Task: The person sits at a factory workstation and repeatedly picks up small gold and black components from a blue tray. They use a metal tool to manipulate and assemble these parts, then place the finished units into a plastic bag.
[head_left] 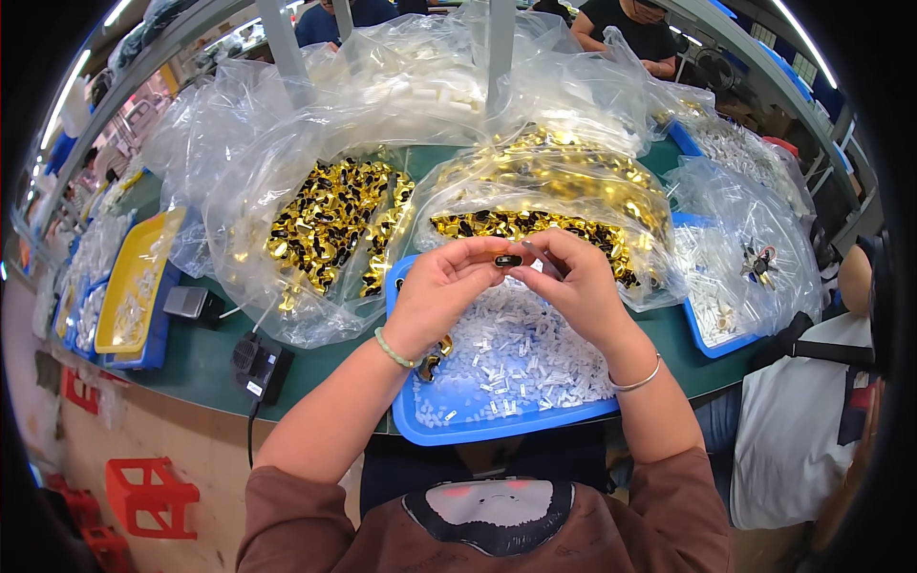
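Observation:
Over the blue tray (430,435), my two hands meet at fingertip height. My left hand (441,291) is closed, pinching a small black and gold part (507,260) between thumb and fingers. Close against it, my right hand (576,286) is closed around a thin grey tool (544,258); its kind is mostly hidden by the fingers. The right thumb tip reaches the part's edge. Below lie many small white plastic pieces (516,353) in the tray. A few gold and black parts (435,358) rest at the tray's left side, beside my left wrist.
Clear plastic bags of gold and black parts (330,224) lie beyond the tray. A yellow tray (172,234) and black device (260,368) are left; another blue tray (712,346) is right. Grey posts (500,57) rise ahead. A person (630,33) sits opposite, another sits right.

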### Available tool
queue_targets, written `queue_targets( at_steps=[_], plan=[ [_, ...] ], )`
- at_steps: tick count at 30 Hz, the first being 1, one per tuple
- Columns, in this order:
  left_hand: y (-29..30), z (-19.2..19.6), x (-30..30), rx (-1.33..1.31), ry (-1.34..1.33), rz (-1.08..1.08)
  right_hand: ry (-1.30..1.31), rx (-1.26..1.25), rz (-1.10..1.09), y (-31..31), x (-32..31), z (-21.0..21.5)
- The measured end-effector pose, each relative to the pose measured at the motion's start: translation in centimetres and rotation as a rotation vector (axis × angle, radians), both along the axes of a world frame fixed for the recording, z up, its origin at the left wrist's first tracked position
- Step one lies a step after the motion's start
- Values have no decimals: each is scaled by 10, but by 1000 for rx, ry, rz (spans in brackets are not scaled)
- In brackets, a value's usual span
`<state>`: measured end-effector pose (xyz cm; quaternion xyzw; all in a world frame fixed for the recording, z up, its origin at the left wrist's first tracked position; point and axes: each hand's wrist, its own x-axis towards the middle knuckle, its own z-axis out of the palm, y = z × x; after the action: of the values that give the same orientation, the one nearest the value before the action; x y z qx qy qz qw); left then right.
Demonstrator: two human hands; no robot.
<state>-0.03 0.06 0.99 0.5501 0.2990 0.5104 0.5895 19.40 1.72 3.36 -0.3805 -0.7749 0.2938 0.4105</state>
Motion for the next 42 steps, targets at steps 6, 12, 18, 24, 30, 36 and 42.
queue_targets(
  at_steps=[6, 12, 18, 24, 30, 36, 42],
  plan=[
    [-2, 1, 0, 47, -32, -3, 8, 118, 6, -1, -2, -1],
    [-2, -2, 1, -2, -52, 57, -72, 315, 35, -3, -1, 3],
    [-3, -2, -1, 11, 43, 148, -124, 451, 10, -4, -4, -4],
    [33, 12, -58, -105, -922, 621, -145, 249, -66, -5, 1, 5],
    [14, 38, -70, -149, -315, 129, -238, 112, 40, -2, 1, -1],
    [-12, 32, -56, 284, 949, -333, -381, 155, 59, 5, 10, -18],
    [-12, 19, -50, 331, 1100, -314, -544, 169, 88, 11, 12, -23]
  ],
)
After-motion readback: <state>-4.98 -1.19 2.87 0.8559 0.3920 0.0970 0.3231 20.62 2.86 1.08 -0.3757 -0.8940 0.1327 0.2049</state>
